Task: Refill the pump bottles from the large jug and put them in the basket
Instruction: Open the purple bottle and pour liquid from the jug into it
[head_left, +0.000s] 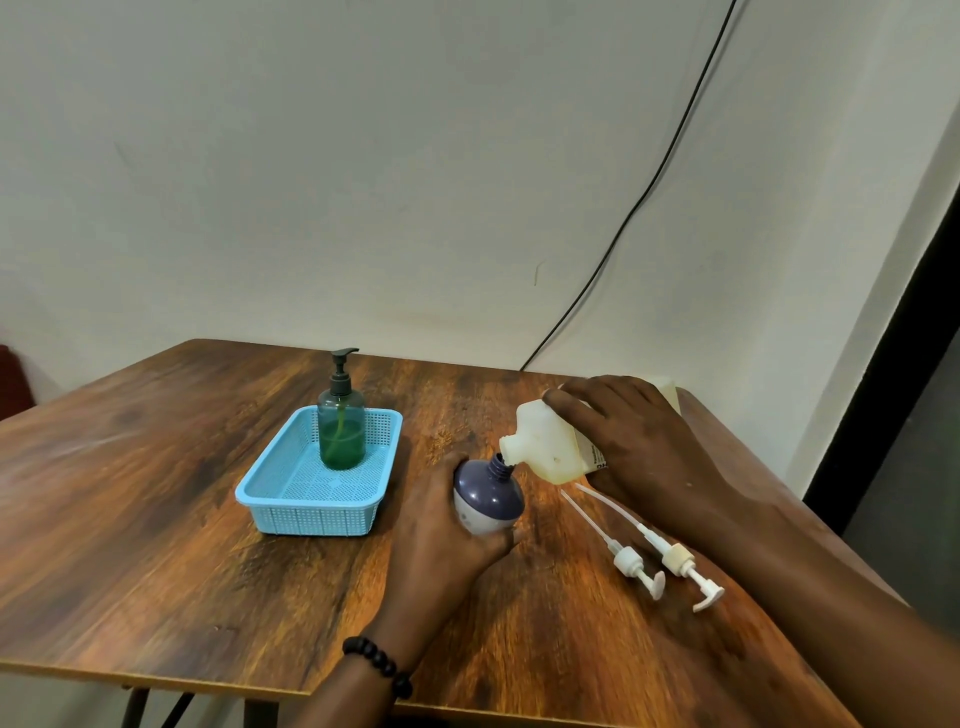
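On the wooden table (156, 519) our right hand (639, 441) grips the tilted cream jug (550, 447), its spout touching the open neck of the purple bottle (488, 499) that our left hand (441, 525) holds. To the left, the blue basket (291, 499) holds an upright green pump bottle (341, 431). Two white pumps (660, 564) lie near right of the purple bottle, side by side.

The large cream jug (550, 447) is tipped over near the table's right edge, its spout touching the open neck of the purple-and-white bottle (485, 501). The green pump bottle (341, 428) stands upright in the light blue basket (311, 514), toward its far end.
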